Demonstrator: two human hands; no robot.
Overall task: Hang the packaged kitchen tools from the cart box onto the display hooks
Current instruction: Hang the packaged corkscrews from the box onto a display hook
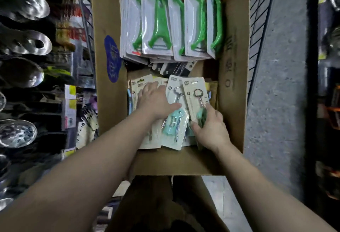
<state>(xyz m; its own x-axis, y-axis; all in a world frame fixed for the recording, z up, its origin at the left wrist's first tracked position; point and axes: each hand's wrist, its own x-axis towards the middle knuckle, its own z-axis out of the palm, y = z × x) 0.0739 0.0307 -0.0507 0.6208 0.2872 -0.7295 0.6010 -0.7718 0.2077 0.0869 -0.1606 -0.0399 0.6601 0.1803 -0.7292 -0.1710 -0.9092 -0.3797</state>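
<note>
Head view: nothing looks hung yet, the brown cardboard cart box (233, 66) full, left hand (156, 101) flat on pale carded mint corkscrew packs (174, 119) at its near end, right hand (209, 126) gripping one.

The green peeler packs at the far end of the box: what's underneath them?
Under the green peeler packs, a fan of black and white card tops pokes out at the near edge. The tools on those cards are covered, as is the cardboard box floor there.
</note>
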